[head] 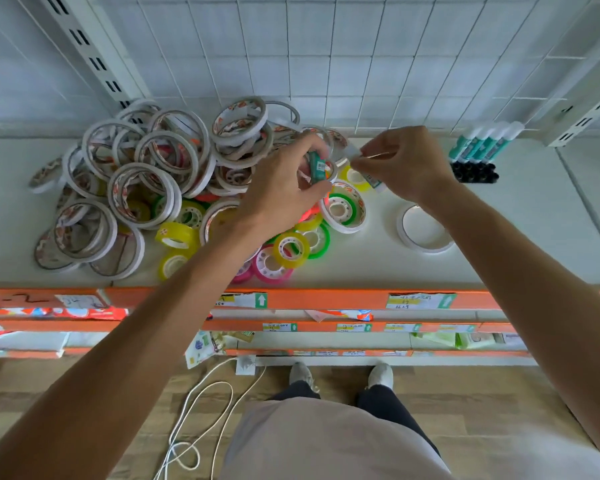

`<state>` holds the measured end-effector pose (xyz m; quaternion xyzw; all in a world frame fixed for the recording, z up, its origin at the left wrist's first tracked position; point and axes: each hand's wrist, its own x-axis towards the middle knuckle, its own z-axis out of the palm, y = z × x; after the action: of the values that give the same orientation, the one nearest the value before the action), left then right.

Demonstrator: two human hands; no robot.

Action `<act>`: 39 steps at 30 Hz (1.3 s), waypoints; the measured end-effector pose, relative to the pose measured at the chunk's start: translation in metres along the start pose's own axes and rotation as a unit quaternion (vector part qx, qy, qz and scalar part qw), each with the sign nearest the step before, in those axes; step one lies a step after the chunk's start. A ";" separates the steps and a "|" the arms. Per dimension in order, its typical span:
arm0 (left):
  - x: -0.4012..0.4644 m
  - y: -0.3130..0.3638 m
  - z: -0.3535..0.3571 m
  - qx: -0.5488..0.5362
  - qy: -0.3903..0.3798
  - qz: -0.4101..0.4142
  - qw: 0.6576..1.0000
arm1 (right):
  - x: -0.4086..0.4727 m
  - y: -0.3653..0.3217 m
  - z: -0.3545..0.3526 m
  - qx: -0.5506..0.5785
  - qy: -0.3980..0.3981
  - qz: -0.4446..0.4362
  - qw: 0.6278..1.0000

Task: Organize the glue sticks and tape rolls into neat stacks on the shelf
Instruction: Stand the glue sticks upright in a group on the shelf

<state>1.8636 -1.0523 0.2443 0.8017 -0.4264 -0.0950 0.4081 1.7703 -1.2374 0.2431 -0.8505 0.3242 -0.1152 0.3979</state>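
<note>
While both arms reach over the orange front edge of the white shelf, the left hand curls its fingers and thumb round a small teal glue stick with a barcode label. That stick stands nearly upright in the grip, its long axis running from the back of the shelf toward the front, tilted a little; which end carries the cap I cannot tell, since the fingers hide both ends. It hangs just above the tangled heap of white-rimmed tape rolls that fills the left half of the shelf.

Just beside it, the right hand pinches a second white and teal glue stick between thumb and fingertips. This one lies slanted, one end toward the back wall and left, the other toward the front edge and right, with its lower tip showing below the hand over a yellow tape roll. The two sticks are near each other but apart.

Small coloured tape rolls in yellow, green and pink lie near the front edge below the left wrist. One flat white tape roll lies alone under the right wrist. At the back right corner a row of teal and white glue sticks lies side by side, long axes toward the back wall.
</note>
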 end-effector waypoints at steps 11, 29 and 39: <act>0.034 0.047 0.083 -0.023 -0.081 0.032 0.996 | -0.033 0.084 -0.074 0.013 0.048 0.031 0.998; 0.101 0.090 0.180 -0.020 0.009 -0.059 0.998 | 0.009 0.146 -0.146 0.016 0.133 0.004 0.991; 0.116 0.095 0.192 0.003 0.022 -0.067 0.998 | 0.037 0.157 -0.126 0.016 0.133 -0.016 0.991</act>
<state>1.7822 -1.2796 0.2126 0.8315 -0.3632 -0.1028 0.4077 1.6697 -1.4115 0.2059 -0.8262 0.3590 -0.2389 0.3625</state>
